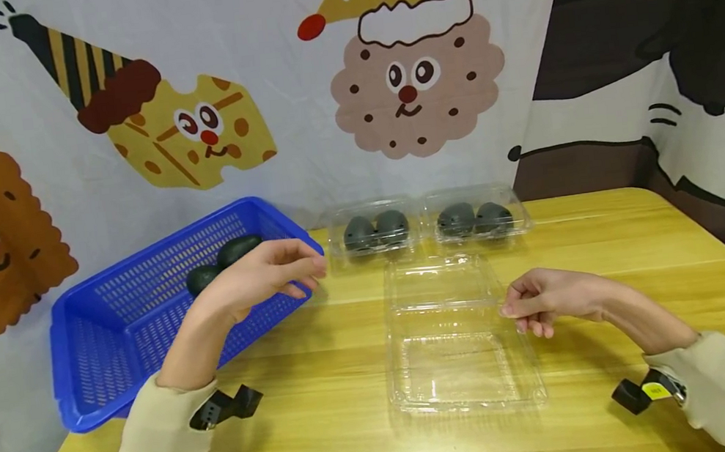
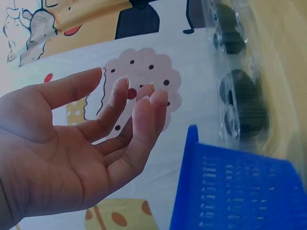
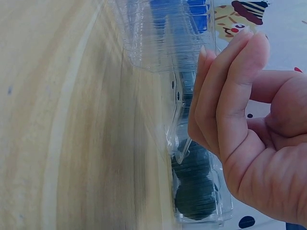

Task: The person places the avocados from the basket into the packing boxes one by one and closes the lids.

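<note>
My left hand [image 1: 268, 273] hovers over the right end of a blue plastic basket [image 1: 92, 335], fingers loosely bent with nothing in them; the left wrist view shows its open palm [image 2: 62, 163]. Two dark green avocados [image 1: 239, 249] lie in the basket, partly hidden by that hand. An unfolded clear clamshell box [image 1: 460, 367] lies flat on the table, with nothing in it. Beside its right edge is my right hand [image 1: 552, 300], fingers loosely curled. In the right wrist view no plastic shows between the fingertips [image 3: 256, 48]; whether they touch the box is unclear.
Two closed clear boxes stand at the back against the printed cloth [image 1: 300, 137], one with two avocados [image 1: 392, 227], the other also with two avocados [image 1: 493, 219]. The wooden table [image 1: 602, 230] carries everything. Each wrist wears a black camera mount.
</note>
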Demonstrator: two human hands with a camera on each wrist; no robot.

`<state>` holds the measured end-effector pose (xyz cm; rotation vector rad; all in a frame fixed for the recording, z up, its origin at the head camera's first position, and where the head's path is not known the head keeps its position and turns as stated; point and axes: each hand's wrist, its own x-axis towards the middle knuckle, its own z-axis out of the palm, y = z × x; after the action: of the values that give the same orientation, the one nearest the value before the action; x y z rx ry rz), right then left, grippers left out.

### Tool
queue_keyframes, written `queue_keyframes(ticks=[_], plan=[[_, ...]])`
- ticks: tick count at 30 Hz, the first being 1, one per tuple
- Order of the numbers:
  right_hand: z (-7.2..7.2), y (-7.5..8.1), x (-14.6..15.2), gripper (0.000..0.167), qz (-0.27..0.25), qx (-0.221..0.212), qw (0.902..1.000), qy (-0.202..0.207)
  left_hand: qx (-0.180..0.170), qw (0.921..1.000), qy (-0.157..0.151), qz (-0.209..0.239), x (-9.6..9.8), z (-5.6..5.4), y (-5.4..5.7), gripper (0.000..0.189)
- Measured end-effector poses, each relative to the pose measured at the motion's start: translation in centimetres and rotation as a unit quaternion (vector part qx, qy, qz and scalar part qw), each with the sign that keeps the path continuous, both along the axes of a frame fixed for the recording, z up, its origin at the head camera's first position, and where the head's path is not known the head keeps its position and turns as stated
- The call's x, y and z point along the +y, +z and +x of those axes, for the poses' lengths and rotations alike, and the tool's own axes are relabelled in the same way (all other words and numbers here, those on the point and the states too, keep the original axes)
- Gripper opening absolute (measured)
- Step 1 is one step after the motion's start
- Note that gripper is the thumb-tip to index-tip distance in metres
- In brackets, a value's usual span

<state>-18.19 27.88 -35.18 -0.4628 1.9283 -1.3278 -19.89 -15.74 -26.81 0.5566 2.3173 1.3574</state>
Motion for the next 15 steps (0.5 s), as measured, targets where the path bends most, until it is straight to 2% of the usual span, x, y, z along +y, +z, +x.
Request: queue_keyframes(ticks=[15], plan=[[-0.1, 0.0, 0.0, 0.03, 0.0, -0.003, 1.0, 0.002, 0.036, 0.9974, 0.051, -0.037, -2.3, -1.1, 2.9, 0.04]])
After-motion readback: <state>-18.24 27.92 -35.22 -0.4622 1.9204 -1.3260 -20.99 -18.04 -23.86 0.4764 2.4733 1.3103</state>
